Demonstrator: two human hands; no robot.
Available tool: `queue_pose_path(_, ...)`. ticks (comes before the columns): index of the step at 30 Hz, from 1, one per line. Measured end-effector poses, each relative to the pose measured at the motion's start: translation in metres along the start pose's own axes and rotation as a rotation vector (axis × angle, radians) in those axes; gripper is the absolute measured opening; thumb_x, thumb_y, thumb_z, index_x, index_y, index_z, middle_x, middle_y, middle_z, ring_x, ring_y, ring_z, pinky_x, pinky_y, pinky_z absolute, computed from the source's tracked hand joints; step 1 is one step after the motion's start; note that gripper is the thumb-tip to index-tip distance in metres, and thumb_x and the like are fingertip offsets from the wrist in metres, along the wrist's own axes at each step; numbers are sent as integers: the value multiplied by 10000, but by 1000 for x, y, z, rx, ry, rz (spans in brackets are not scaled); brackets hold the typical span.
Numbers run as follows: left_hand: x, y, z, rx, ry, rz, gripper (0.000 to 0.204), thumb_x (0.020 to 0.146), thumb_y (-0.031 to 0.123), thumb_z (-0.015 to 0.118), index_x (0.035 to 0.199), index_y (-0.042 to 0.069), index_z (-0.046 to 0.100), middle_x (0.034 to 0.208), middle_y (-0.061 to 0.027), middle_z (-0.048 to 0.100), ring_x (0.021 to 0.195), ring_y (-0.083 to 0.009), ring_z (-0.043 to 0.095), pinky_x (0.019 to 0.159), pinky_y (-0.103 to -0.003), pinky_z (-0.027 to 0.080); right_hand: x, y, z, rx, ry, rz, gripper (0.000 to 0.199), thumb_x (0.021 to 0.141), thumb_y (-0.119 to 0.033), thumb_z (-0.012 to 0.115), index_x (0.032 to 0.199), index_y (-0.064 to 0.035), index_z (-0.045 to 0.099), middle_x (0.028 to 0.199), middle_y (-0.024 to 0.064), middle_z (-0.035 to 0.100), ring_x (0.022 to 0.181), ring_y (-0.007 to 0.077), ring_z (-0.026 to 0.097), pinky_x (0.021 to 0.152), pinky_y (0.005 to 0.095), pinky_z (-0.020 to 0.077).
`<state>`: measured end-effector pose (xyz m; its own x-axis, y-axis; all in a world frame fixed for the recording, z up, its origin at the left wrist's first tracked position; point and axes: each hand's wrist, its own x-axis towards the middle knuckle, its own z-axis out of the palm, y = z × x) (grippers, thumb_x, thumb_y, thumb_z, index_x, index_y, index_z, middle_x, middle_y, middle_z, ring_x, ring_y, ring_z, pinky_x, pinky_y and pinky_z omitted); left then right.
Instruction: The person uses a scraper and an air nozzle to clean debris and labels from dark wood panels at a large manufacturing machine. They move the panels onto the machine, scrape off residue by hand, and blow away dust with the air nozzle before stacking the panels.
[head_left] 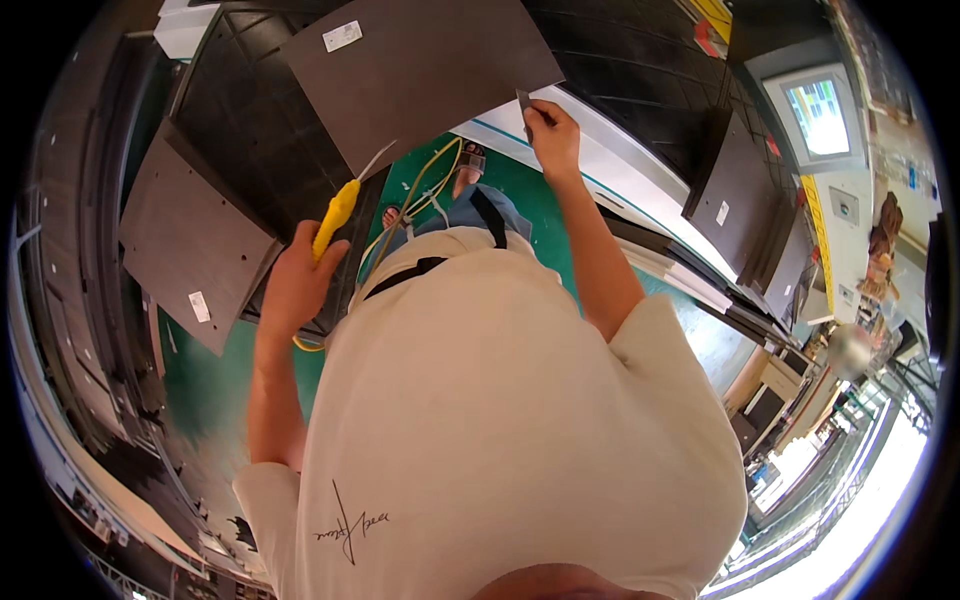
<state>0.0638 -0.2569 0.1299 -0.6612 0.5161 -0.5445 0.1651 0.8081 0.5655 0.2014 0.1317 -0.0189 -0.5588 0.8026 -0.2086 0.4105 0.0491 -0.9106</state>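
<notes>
A dark brown panel (425, 70) with a white label lies in front of me. My left hand (298, 275) is wrapped round a yellow air blow gun (340, 212), whose thin metal nozzle points over the panel's near left corner. Off to the right, my right hand (553, 138) pinches a thin grey flat piece (525, 112), perhaps a scraper blade, at the panel's near right edge. Fingers hide its lower part. A yellow hose (432, 178) loops below the panel, beside my legs.
Another labelled brown panel (195, 235) sits at the left, with stacked dark boards beyond it. Several more panels (735, 195) stand at the right, near a machine with a lit screen (818, 115). A white edge (610, 170) runs beside my right arm above the green floor (215, 385).
</notes>
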Motion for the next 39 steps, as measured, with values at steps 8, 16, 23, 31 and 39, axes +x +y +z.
queue_pose_path(8, -7, 49, 13, -46, -194, 155, 377, 1025, 343, 638, 1203, 20, 559, 948, -279, 689, 902, -475, 669, 750, -477, 507, -10, 1, 28, 122, 199, 23, 188, 931, -110, 684, 1040, 40, 715, 770, 77, 700, 658, 149, 636, 616, 314, 501)
queue_pose_path(16, 14, 64, -1, -103, -153, 88, 344, 1020, 325, 650, 1178, 33, 563, 914, -265, 698, 863, -475, 667, 738, -503, 505, 43, -23, 44, -159, 173, -122, 233, 911, -138, 699, 1055, 44, 719, 838, 148, 734, 737, 227, 697, 716, 357, 545)
queue_pose_path(23, 59, 78, 3, -165, 112, -47, 295, 1020, 312, 642, 1080, 36, 558, 885, -272, 678, 880, -504, 644, 715, -542, 493, 107, -62, 87, -272, -106, -444, 167, 915, -119, 723, 1048, -20, 737, 923, 125, 726, 789, 244, 715, 716, 354, 556)
queue_pose_path(31, 92, 65, -39, -180, 309, -407, 362, 1022, 355, 633, 1114, 7, 587, 848, -245, 661, 801, -460, 633, 695, -475, 487, 150, -97, 168, -408, -440, -999, 65, 858, -111, 752, 899, -100, 703, 874, 83, 639, 856, 306, 650, 746, 426, 535)
queue_pose_path(39, 67, 62, -17, -393, 113, -409, 335, 982, 282, 693, 1161, 1, 657, 815, -137, 659, 725, -233, 598, 725, -381, 494, 327, -65, 65, -708, 147, -722, 62, 875, -121, 748, 914, -75, 732, 874, 142, 650, 883, 385, 649, 753, 495, 531)
